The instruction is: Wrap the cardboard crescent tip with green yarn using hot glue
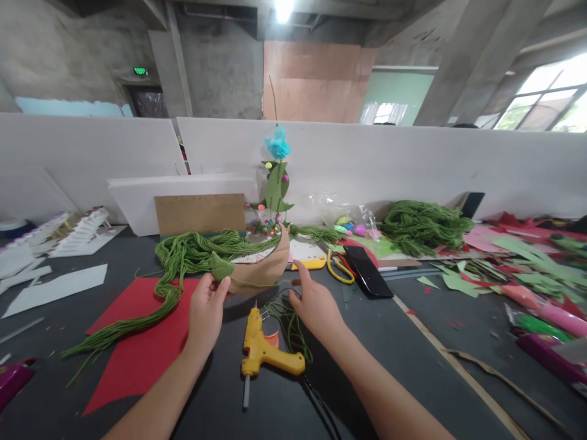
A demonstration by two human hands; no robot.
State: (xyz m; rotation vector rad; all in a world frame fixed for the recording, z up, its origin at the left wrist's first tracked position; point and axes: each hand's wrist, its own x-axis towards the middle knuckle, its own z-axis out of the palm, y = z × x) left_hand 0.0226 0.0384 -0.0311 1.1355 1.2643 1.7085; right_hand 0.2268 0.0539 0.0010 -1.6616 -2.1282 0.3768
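Note:
My left hand (206, 308) pinches the left end of a crescent-shaped piece of brown cardboard (261, 272), held above the table. Green yarn (222, 266) covers the cardboard's tip just above my thumb. From there a single strand runs across the cardboard towards my right hand (318, 302), whose bent fingers appear to grip it, with the index finger stretched forward. Below the cardboard, a yellow glue gun (266, 348) lies on its side with a glue stick out of its back. Loose green yarn (293, 330) trails beside it, under my right hand.
Green yarn bundles (197, 252) lie at the left, partly over red felt (137, 366). Behind stands a decorated stem with a blue flower (277, 145). Yellow-handled scissors (340, 269), a black phone (368, 272) and a yellow cutter (314, 264) are to the right, before scattered green scraps (518, 269).

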